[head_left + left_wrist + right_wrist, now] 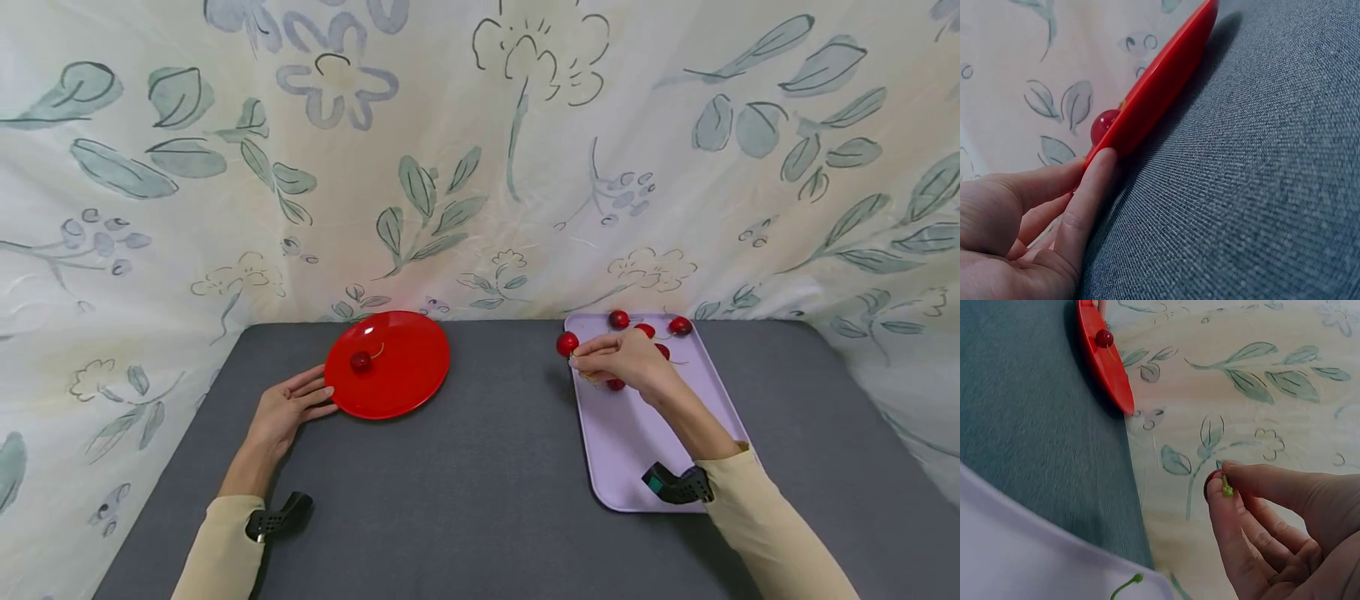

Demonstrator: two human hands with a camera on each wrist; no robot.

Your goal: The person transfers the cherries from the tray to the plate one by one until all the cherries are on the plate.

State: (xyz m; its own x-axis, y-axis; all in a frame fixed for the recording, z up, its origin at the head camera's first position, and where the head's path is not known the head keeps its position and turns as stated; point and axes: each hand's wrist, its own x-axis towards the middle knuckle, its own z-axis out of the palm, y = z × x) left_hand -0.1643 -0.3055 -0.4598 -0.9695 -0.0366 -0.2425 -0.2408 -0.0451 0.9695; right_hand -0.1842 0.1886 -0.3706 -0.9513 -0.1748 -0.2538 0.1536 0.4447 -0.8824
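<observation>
My left hand [281,412] holds the left rim of a round red plate [408,387], its fingers at the edge. One dark red cherry [361,361] with a stem lies on that plate; the left wrist view shows it just above the rim. Over the far left edge of a lilac tray [622,475], my right hand [626,360] pinches a cherry [567,343] at its stem between thumb and finger. In the right wrist view the green stem end [1227,487] pokes out between the fingertips, which partly hide the cherry.
More cherries lie at the tray's far end, among them one at the back edge [618,319] and one at the right corner [680,326]. My right forearm crosses the tray. A flowered cloth [525,167] hangs behind the dark grey table [465,500].
</observation>
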